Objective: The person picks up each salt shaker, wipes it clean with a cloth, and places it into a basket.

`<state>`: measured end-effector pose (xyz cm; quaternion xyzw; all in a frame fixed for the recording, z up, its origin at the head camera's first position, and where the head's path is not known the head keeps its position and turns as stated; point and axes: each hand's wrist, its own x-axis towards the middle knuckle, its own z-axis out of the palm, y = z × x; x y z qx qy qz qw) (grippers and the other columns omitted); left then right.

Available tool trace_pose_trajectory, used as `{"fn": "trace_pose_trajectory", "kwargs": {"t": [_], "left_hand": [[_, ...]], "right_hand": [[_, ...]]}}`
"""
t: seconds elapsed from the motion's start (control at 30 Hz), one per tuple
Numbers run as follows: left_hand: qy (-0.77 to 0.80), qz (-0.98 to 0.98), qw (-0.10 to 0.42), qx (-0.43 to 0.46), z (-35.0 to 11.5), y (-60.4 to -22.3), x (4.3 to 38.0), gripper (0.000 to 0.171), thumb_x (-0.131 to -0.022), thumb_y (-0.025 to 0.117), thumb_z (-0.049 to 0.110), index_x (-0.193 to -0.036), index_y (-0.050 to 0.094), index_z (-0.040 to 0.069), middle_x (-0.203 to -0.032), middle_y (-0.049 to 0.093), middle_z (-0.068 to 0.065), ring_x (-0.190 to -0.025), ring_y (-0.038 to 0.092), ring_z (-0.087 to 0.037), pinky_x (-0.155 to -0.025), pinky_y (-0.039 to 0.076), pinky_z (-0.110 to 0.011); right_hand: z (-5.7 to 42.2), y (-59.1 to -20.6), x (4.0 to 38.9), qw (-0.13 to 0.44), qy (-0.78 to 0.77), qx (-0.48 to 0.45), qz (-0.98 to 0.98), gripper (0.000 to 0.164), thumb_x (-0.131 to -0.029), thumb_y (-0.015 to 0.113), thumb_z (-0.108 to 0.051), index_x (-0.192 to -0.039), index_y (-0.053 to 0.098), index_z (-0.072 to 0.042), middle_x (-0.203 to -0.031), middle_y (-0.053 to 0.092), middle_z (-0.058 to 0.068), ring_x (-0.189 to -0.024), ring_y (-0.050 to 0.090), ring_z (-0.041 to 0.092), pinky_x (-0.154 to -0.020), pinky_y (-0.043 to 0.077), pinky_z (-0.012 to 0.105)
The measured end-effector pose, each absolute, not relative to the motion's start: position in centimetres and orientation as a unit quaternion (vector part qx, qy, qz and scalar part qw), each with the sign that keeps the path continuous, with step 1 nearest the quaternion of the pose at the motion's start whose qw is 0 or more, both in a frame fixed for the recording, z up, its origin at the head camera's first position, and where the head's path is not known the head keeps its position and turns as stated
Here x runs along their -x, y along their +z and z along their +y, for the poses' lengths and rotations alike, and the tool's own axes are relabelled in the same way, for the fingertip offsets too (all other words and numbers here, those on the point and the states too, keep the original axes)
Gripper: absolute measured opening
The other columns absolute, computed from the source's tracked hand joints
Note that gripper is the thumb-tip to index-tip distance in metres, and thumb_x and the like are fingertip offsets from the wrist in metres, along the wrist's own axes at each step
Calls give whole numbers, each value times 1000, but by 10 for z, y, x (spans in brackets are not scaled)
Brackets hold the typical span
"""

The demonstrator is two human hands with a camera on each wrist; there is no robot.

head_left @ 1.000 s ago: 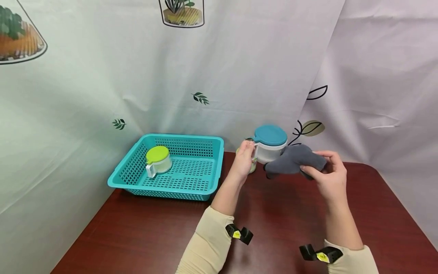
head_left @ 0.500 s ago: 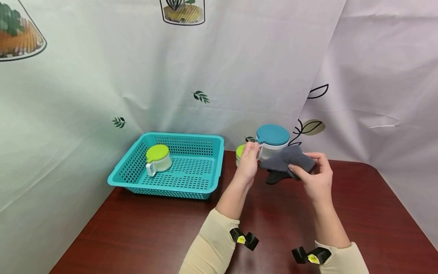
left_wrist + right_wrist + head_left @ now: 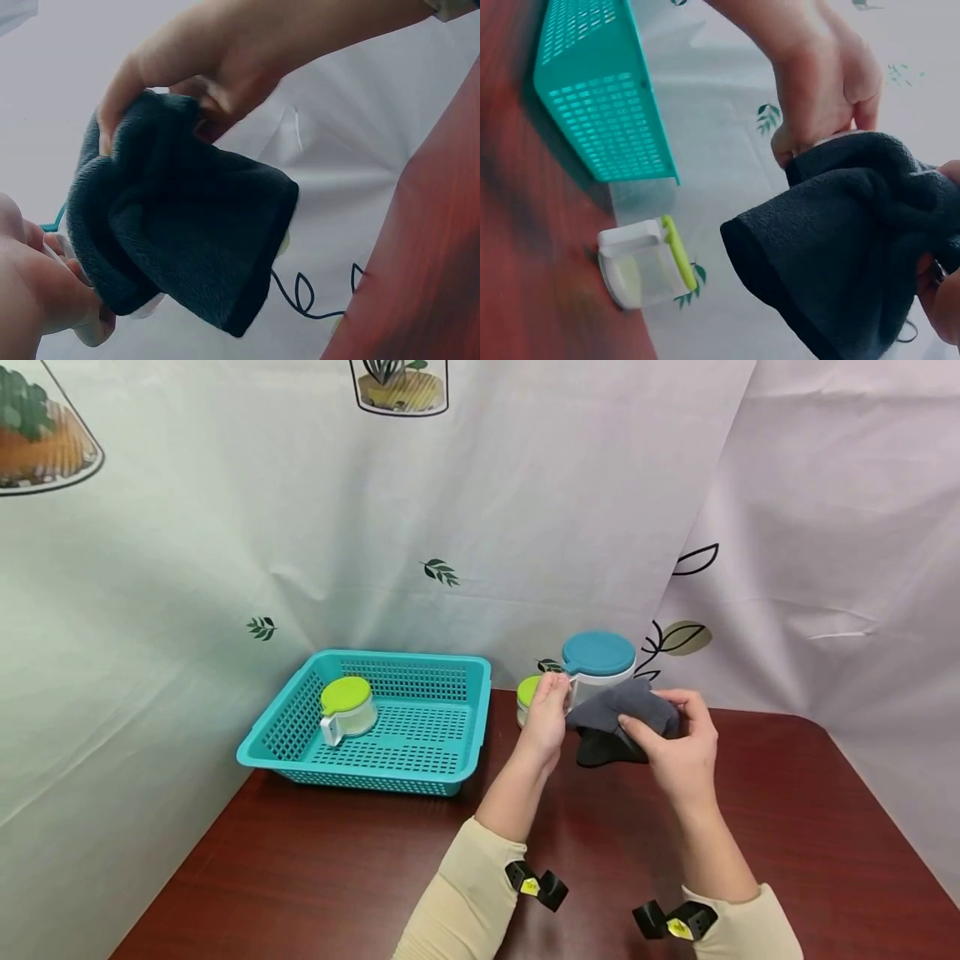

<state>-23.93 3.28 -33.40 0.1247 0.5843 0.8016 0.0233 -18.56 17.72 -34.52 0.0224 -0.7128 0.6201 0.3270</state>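
A clear jar with a blue lid [image 3: 598, 653] is held up at the back right of the table. My left hand [image 3: 543, 718] grips its white handle. With thumb and fingers my right hand [image 3: 684, 760] pinches a dark grey cloth [image 3: 626, 710] against the jar's near side. The cloth hides the lower part of the jar and hangs down in folds. In the left wrist view the cloth [image 3: 202, 217] covers nearly all of the jar, and the right hand [image 3: 202, 60] bunches it from above.
A turquoise basket [image 3: 367, 783] stands at the back left, with a green-lidded jar [image 3: 348, 706] inside. Another green-lidded jar [image 3: 649, 262] stands on the dark red table [image 3: 315, 868], behind my left hand. A printed white curtain [image 3: 510, 527] hangs behind the table.
My right hand has moved left with the cloth, which is now bunched closer against the jar. The left hand and jar have shifted slightly right, uncovering more of the green-lidded jar behind.
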Motion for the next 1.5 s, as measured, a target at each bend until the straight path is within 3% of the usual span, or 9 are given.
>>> {"fn": "trace_pose_trajectory", "kwargs": {"t": [0.13, 0.3, 0.47, 0.67, 0.87, 1.03, 1.27, 1.5], "left_hand": [[797, 588, 9, -135, 34, -332, 238, 21, -102, 29, 11, -83, 37, 8, -84, 30, -2, -82, 30, -16, -73, 24, -29], [790, 598, -8, -138, 34, -331, 237, 22, -101, 30, 9, -81, 38, 7, -86, 31, -1, -82, 31, -15, -73, 26, -28], [788, 600, -7, -140, 34, -332, 238, 22, -101, 30, 10, -81, 38, 6, -90, 32, -1, -86, 33, -14, -75, 27, -29], [788, 598, -9, -144, 35, -332, 238, 22, -100, 30, 8, -81, 40, 5, -89, 34, -1, -87, 34, -14, -77, 29, -28], [788, 602, 7, -133, 32, -329, 234, 22, -101, 31, 11, -80, 38, 7, -84, 33, -2, -81, 33, -16, -74, 28, -30], [788, 601, 19, -135, 27, -329, 234, 23, -102, 30, 14, -82, 39, 5, -83, 35, -4, -80, 36, -15, -76, 30, -32], [786, 601, 22, -140, 25, -332, 234, 23, -102, 29, 12, -81, 37, 4, -81, 32, -2, -79, 34, -14, -72, 28, -27], [798, 586, 15, -137, 26, -332, 230, 23, -101, 31, 10, -80, 37, 5, -82, 31, -3, -81, 34, -15, -73, 27, -29]], "right_hand": [[173, -344, 185, 376, 583, -60, -718, 38, -70, 74, 8, -104, 59, 3, -97, 58, 1, -83, 53, 14, -63, 45, 17], [169, -353, 188, 437, 476, -120, -754, 35, -65, 77, 8, -97, 64, 2, -92, 60, 10, -85, 52, 11, -72, 40, 17], [167, -361, 191, 462, 392, -168, -777, 33, -64, 76, 5, -95, 68, -4, -91, 59, 12, -89, 54, 23, -81, 40, 25], [166, -358, 194, 519, 325, -242, -753, 26, -73, 64, -9, -98, 70, -6, -94, 63, 13, -87, 56, 32, -84, 41, 35], [165, -359, 193, 503, 303, -285, -758, 25, -73, 63, -10, -96, 61, 0, -97, 65, 12, -85, 56, 29, -85, 40, 26], [165, -358, 192, 481, 280, -311, -771, 25, -68, 68, 0, -92, 68, -2, -99, 67, 10, -87, 57, 29, -80, 41, 35], [164, -352, 192, 533, 273, -315, -737, 23, -70, 65, 1, -92, 72, -2, -101, 68, 12, -85, 58, 34, -75, 41, 45], [156, -358, 191, 524, 250, -299, -758, 23, -73, 61, 1, -92, 72, -5, -101, 68, 10, -83, 55, 34, -70, 40, 47]]}}
